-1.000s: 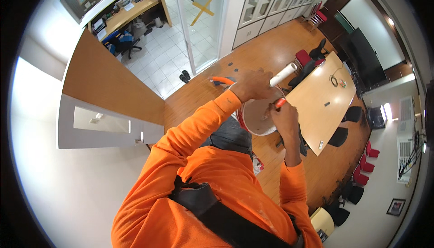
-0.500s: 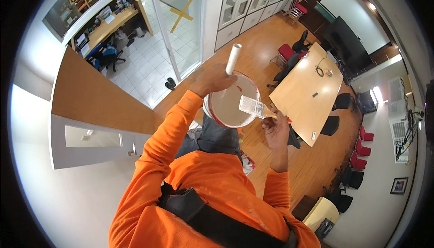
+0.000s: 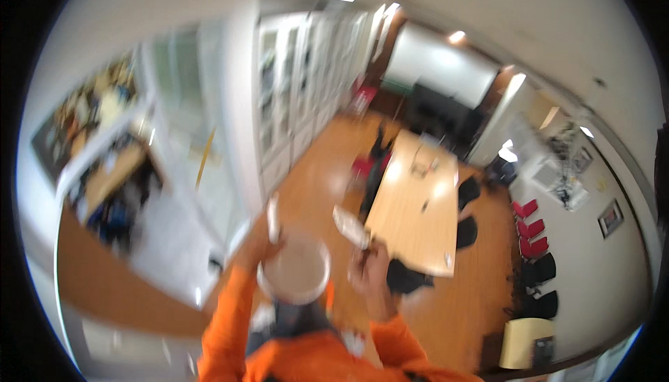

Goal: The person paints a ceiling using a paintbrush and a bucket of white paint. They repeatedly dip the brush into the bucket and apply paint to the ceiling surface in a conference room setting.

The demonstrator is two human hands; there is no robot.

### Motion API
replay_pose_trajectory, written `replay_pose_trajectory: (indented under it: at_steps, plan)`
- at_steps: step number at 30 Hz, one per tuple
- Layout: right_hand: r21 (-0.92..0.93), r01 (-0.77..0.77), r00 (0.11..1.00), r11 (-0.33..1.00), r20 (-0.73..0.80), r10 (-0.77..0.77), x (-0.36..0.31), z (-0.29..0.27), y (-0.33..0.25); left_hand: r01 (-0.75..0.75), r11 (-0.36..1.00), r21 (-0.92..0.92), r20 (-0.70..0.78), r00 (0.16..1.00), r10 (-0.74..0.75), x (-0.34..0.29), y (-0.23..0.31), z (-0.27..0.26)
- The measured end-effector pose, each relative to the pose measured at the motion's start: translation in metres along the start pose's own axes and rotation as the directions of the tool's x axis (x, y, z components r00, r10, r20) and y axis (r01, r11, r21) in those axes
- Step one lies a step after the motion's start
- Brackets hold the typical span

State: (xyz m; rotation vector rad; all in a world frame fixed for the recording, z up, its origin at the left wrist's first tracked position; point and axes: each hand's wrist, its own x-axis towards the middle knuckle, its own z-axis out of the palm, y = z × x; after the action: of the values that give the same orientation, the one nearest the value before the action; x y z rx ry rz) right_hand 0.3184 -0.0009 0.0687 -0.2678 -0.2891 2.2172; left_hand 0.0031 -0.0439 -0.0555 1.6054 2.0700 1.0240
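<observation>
My left hand point(image 3: 255, 251) is closed at the left rim of a round white paint bucket point(image 3: 298, 272), in front of my body. A short white tube point(image 3: 272, 216) rises from the same grip; how it sits between the fingers is blurred. Pale paint coats the bucket's inside. To the right of the bucket and apart from it, my right hand point(image 3: 371, 270) grips the handle of a flat paintbrush point(image 3: 350, 226). Its white, paint-covered bristles point up and to the left.
A long wooden table point(image 3: 411, 204) stands ahead to the right, with black chairs point(image 3: 467, 230) around it. Red chairs point(image 3: 533, 229) line the right wall. White glass-door cabinets point(image 3: 300, 89) run along the left wall. A wooden-edged door point(image 3: 118, 277) is close on my left.
My view has tilted up and swung, so the room appears lower and the picture is blurred. The brush has lifted off from over the bucket to its right. Both hands keep their holds.
</observation>
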Motion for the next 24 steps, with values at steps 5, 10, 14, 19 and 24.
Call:
replay_pose_trajectory:
  at_steps: [5, 10, 14, 19, 24]
  plan:
    - [0.276, 0.154, 0.834, 0.949, 0.478, -0.275, 0.025, 0.112, -0.099, 0.072, 0.996, -0.045, 0.109, 0.992, -0.067, -0.015, 0.058, -0.055]
    - [0.298, 0.914, 0.120, 0.276, 0.451, -0.884, -0.011, 0.282, -0.188, 0.135, 0.990, -0.037, 0.106, 0.986, -0.130, -0.018, 0.054, -0.055]
    - [0.381, 0.915, -0.054, 0.128, 0.431, -0.901, -0.038, 0.373, -0.249, -0.179, 0.974, -0.135, -0.014, 0.984, 0.179, -0.029, 0.051, -0.051]
    - [0.421, 0.907, -0.169, 0.018, 0.402, -0.900, -0.055, 0.458, -0.289, -0.451, 0.878, 0.161, -0.148, 0.869, 0.473, -0.035, 0.008, -0.037]
    - [0.567, 0.815, -0.275, -0.123, 0.189, -0.943, -0.105, 0.478, -0.339, -0.483, 0.863, 0.148, -0.091, 0.862, 0.498, -0.035, 0.035, -0.045]
